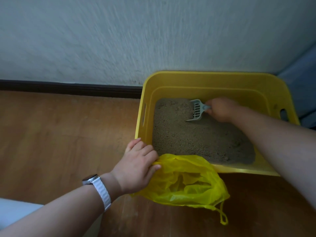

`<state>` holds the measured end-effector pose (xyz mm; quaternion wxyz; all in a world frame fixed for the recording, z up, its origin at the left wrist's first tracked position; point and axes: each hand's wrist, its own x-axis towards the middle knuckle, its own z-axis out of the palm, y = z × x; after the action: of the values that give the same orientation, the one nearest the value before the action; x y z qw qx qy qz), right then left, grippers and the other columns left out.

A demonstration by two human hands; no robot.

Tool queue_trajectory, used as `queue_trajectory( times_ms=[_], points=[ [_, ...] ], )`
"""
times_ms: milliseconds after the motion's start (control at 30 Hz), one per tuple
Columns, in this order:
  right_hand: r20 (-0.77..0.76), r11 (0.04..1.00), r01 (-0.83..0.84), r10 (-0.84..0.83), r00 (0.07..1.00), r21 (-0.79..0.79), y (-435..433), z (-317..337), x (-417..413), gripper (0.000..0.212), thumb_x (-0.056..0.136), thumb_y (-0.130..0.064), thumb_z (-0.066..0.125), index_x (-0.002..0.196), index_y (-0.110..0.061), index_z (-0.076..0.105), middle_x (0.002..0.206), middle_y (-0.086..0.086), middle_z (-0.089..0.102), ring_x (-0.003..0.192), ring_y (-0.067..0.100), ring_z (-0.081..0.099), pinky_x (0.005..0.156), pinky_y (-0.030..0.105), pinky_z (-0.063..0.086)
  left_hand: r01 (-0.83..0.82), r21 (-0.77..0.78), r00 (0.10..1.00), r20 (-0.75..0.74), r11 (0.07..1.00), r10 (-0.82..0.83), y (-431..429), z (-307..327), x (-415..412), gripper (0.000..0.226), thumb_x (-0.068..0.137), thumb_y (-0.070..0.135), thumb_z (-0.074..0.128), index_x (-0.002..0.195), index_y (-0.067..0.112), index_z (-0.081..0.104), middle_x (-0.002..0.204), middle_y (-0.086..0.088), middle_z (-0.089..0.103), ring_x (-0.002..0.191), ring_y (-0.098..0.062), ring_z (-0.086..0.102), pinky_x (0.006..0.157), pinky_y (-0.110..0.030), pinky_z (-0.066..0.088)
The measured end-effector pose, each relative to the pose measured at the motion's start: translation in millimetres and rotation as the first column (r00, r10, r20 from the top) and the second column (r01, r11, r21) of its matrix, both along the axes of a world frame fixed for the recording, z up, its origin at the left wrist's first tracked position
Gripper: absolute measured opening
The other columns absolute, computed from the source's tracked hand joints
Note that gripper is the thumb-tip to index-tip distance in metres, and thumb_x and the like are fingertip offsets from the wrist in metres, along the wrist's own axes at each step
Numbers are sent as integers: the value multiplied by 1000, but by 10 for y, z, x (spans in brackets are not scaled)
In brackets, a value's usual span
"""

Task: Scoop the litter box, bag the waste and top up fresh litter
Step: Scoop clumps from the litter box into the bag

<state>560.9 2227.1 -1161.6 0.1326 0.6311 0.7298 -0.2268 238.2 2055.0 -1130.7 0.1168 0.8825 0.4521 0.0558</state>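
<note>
In the squarish yellow plastic litter box [213,77], my right grip [222,109] wraps the slotted grey scoop [196,111], dug into grainy litter [196,139]; left grip [136,165] pinches the crinkly yellow bag [188,185] at near rim

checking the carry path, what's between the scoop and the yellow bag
Head view: only loose litter inside the litter box lies between the scoop and the bag, whose edge overlaps the box's near rim.

bare floor [59,134] left of litter box [213,79], wall [119,40] close behind, bag [186,182] at front rim
</note>
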Motion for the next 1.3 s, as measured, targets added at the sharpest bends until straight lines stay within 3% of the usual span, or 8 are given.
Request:
queue_trajectory(
  times_ms=[167,500,800,1067,1300],
  points=[
    [-45,1000,8,-9,999,-23,63,-66,-132,28,100,-38,46,119,-24,61,91,-3,57,84,17,55,74,36,47,0,1,1000,-3,1000,0,-5,11,-1,29,94,45,41,87,22,57,85,6,52,87,-19,51,108,-43,24],
    [-104,1000,-29,29,994,1,92,-213,-394,29,101,-38,43,99,-18,64,85,3,60,79,20,57,76,38,50,-4,11,1000,5,1000,4,-15,-10,-1,30,95,45,41,85,21,56,83,6,51,84,-20,51,108,-44,25],
    [-144,997,-18,28,989,71,-51,-411,-599,30,101,-36,45,113,-14,63,102,11,64,89,28,57,76,36,49,0,23,1000,22,1000,-1,-13,-28,-10,29,94,46,42,83,22,54,82,7,50,85,-19,50,108,-43,24],
    [-253,979,13,40,967,205,-177,-451,-556,23,98,-35,50,98,-16,63,86,8,58,82,28,53,70,36,44,-9,34,1000,25,999,8,-16,-38,-9,28,94,46,43,83,22,53,82,7,50,84,-19,50,107,-43,25],
    [-308,975,32,39,951,219,-246,-389,-542,20,97,-38,51,98,-21,62,86,6,59,82,27,52,73,38,46,-17,41,999,30,999,16,-17,-42,1,27,93,47,44,84,23,54,82,8,51,84,-17,49,107,-43,25]
  ],
)
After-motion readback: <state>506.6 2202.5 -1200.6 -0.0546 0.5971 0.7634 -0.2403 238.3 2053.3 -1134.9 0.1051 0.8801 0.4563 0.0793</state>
